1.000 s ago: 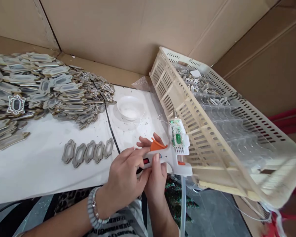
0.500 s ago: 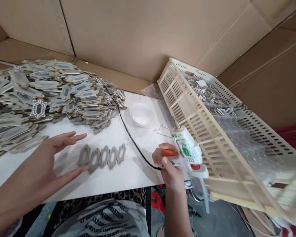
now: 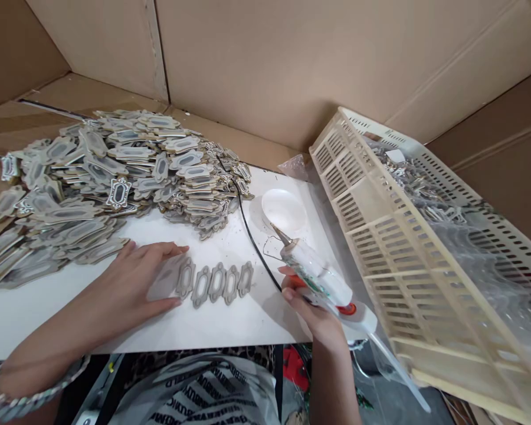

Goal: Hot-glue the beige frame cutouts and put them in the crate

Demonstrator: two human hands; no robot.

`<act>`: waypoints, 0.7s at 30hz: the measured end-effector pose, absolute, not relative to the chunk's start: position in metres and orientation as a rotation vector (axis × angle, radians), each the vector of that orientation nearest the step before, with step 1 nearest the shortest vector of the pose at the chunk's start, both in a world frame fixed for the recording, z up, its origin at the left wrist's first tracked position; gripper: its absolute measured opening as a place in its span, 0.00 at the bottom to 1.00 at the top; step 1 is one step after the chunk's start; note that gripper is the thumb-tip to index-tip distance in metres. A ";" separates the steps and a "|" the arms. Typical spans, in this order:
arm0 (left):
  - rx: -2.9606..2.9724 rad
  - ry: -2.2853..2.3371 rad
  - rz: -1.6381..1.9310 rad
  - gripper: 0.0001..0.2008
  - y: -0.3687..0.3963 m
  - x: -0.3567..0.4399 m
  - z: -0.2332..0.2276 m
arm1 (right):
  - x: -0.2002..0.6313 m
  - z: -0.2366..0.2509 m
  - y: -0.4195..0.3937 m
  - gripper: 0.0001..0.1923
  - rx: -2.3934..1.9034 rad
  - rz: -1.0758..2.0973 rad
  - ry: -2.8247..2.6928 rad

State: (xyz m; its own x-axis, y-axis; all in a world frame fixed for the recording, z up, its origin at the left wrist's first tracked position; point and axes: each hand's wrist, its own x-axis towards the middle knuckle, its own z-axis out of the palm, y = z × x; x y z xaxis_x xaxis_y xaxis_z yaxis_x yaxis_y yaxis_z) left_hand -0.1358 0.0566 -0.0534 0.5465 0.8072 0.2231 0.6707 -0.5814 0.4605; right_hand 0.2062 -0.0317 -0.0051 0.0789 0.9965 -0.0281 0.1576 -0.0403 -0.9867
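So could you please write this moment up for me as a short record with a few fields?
left hand: left hand lies flat on the leftmost piece of the row of grey frame pieces
right hand: right hand grips the glue gun, nozzle aimed toward the white bowl
surface: white board, black cord running across it
behind: pile of frame pieces
right side: tilted cream crate lined with clear plastic

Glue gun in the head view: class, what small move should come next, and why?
Probably swing the glue gun left until its nozzle is over the row of frame pieces. The right hand grips it, nozzle short of the row, while the left hand steadies the row's left end.
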 end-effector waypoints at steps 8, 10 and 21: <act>2.480 1.192 0.543 0.25 0.056 -0.125 -0.046 | 0.193 -0.010 -0.037 0.11 -1.511 1.002 -1.367; 2.491 1.202 0.567 0.27 0.054 -0.122 -0.047 | 0.191 -0.008 -0.037 0.07 -1.528 0.943 -1.427; 2.267 1.110 1.066 0.21 0.020 -0.070 -0.006 | 0.160 0.003 -0.035 0.14 -1.581 1.018 -1.197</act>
State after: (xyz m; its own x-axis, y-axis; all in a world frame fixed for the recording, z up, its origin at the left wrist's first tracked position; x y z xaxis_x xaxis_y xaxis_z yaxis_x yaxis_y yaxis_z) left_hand -0.0700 0.0203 -0.0059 0.3941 0.7960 0.4594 0.4918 -0.6049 0.6263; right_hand 0.1601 -0.0354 0.0029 0.1990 0.9752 -0.0971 0.2524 -0.1468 -0.9564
